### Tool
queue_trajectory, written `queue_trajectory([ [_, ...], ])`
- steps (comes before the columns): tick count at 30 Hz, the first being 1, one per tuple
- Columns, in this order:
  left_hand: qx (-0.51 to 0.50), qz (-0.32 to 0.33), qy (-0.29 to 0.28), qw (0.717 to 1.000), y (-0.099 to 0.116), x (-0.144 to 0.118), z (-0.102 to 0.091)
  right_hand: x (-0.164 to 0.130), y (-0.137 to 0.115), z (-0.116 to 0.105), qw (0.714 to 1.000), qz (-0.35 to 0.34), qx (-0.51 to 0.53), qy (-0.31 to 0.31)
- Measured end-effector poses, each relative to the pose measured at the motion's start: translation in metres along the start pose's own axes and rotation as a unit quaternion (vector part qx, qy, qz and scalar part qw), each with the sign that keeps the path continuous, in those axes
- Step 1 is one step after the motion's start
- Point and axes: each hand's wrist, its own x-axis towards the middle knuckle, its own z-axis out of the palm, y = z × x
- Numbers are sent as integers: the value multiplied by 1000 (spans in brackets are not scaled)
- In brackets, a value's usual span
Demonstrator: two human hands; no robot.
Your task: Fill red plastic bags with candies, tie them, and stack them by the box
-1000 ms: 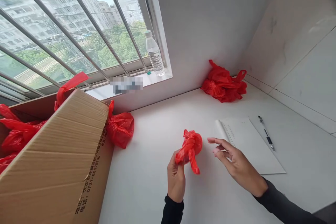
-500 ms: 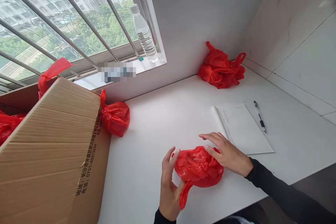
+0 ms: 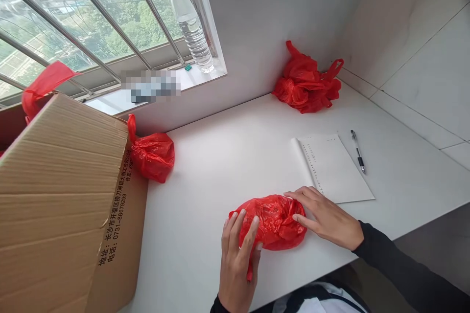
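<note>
Red plastic bag (image 3: 273,220) lying crumpled on the white table (image 3: 227,166), near the front edge. Left hand (image 3: 237,259) laid on its near-left side, fingers spread and pressing the plastic. Right hand (image 3: 325,217) flat against its right end, fingers extended, sleeved forearm angled in from the right. Just beyond, a notepad (image 3: 332,168) with a pen (image 3: 358,151) beside. Cardboard box (image 3: 62,195) at left, another red bag (image 3: 152,154) touching it; red bag pile (image 3: 306,83) in the far corner; water bottle (image 3: 187,19) on the sill.

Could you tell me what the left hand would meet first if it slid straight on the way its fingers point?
The left hand already touches the red bag, so it would push further into it at once.
</note>
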Motion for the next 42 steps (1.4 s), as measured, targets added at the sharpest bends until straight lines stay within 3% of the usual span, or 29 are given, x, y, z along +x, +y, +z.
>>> queue_trajectory([
  [4, -13, -62, 12, 998, -1, -4, -7, -5, -4, -8, 999, 26, 23, 5],
  [11, -91, -187, 144, 968, -7, -9, -27, -12, -20, -29, 997, 37, 52, 43],
  [17, -191, -275, 111, 936, 3, -2, -25, -2, -20, -27, 997, 21, 28, 66],
  [24, -310, -297, 67, 901, 31, 18, -19, 9, -37, -30, 986, -31, 29, 163],
  [30, -302, -342, 69, 887, 23, 19, -25, 23, -30, -31, 975, 41, 78, 206],
  [33, -289, -358, 75, 885, 19, 15, -28, 29, -27, -31, 972, 62, 110, 200],
  [37, -330, -334, 124, 874, 18, 21, -22, 34, -34, -28, 960, 52, 215, 171],
  [42, -377, -346, 115, 851, 19, 42, -12, 36, -43, -22, 947, 26, 290, 134],
])
